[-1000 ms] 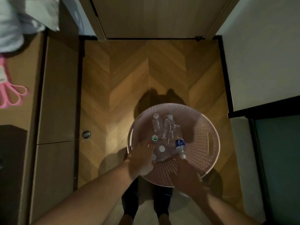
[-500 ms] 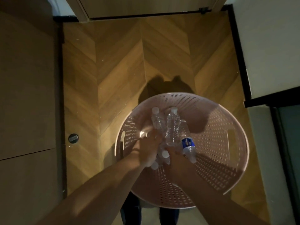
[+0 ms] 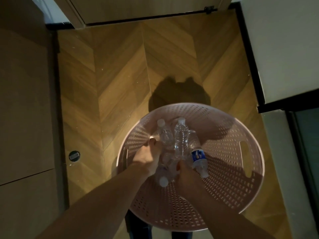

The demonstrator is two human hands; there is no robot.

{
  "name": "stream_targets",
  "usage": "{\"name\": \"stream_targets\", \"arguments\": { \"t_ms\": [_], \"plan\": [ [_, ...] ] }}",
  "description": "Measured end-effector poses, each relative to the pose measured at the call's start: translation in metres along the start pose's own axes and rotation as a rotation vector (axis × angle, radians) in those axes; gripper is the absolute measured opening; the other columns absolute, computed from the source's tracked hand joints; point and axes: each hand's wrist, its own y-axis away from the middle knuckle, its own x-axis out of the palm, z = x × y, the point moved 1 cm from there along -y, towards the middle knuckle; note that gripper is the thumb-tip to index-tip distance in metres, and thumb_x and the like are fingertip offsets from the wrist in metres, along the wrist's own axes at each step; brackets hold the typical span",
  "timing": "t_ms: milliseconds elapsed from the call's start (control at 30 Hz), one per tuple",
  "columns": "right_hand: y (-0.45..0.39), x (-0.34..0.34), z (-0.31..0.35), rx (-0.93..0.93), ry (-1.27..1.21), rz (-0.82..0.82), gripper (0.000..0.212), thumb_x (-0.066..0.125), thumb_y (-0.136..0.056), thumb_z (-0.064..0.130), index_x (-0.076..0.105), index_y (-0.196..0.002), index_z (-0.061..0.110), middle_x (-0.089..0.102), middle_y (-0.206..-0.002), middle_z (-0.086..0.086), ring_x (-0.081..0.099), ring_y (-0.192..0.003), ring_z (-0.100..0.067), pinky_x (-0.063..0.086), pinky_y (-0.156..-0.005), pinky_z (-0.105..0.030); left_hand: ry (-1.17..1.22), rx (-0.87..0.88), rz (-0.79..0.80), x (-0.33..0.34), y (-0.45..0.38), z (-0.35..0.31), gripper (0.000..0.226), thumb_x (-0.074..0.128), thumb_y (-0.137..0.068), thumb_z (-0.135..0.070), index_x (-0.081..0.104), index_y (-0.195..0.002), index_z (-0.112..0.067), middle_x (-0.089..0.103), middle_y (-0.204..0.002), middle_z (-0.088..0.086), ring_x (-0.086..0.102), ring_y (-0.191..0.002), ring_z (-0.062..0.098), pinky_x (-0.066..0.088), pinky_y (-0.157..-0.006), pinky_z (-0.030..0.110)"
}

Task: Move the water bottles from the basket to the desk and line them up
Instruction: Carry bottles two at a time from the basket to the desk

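Head view is showing both hands reaching deeper than before into the pink basket (image 3: 224, 169), left hand (image 3: 146, 157) and right hand (image 3: 185, 171) gripping clear water bottles (image 3: 180, 135) among the heap lying inside

My left hand (image 3: 146, 158) and right hand (image 3: 185, 175) now sit deeper among the bottles (image 3: 172, 152), and the basket (image 3: 241, 195) looms nearer.

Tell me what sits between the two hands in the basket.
Head view: clear bottles lie bunched between the left hand and right hand.
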Motion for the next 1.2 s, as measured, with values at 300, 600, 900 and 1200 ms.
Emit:
{"name": "stream_targets", "arguments": {
  "t_ms": [300, 600, 900, 1200],
  "plan": [
    [0.110, -0.087, 0.029, -0.029, -0.024, -0.043, 0.026, 0.056, -0.105, 0.019, 0.045, -0.123, 0.033, 0.063, -0.088, 0.006, 0.069, -0.074, -0.017, 0.051, -0.061, -0.032, 0.219, 0.135, -0.258, -0.103, 0.110, -0.026, 0.014, 0.065, -0.091, -0.006, 0.065, -0.093, -0.019, 0.069, -0.103, -0.005, 0.062, -0.090, 0.011, 0.047, -0.080, 0.019],
    [0.302, -0.218, 0.125, -0.183, -0.041, -0.205, 0.021, 0.064, -0.103, 0.032, 0.056, -0.119, 0.021, 0.060, -0.083, 0.006, 0.059, -0.070, -0.014, 0.039, -0.064, -0.028, 0.436, 0.123, -0.339, -0.259, 0.310, -0.082, 0.016, 0.073, -0.082, -0.004, 0.077, -0.093, -0.015, 0.077, -0.111, -0.006, 0.073, -0.096, 0.008, 0.045, -0.091, 0.006],
    [0.460, -0.296, 0.222, -0.349, 0.097, -0.013, 0.049, 0.055, -0.108, 0.039, 0.040, -0.150, 0.018, 0.060, -0.088, 0.011, 0.065, -0.085, -0.017, 0.045, -0.070, -0.031, 0.530, -0.126, -0.418, -0.348, 0.492, -0.115, 0.026, 0.063, -0.091, -0.013, 0.072, -0.113, -0.023, 0.074, -0.118, -0.002, 0.066, -0.102, 0.016, 0.053, -0.088, 0.031],
    [0.543, -0.309, 0.258, -0.628, 0.294, 0.075, 0.009, 0.052, -0.104, 0.037, 0.050, -0.113, 0.035, 0.071, -0.096, -0.001, 0.070, -0.086, -0.024, 0.059, -0.077, -0.042, 0.580, -0.559, -0.694, -0.362, 0.634, -0.175, 0.013, 0.056, -0.094, -0.040, 0.057, -0.106, -0.043, 0.067, -0.106, -0.022, 0.064, -0.096, 0.006, 0.055, -0.086, 0.038]
  ]
}}
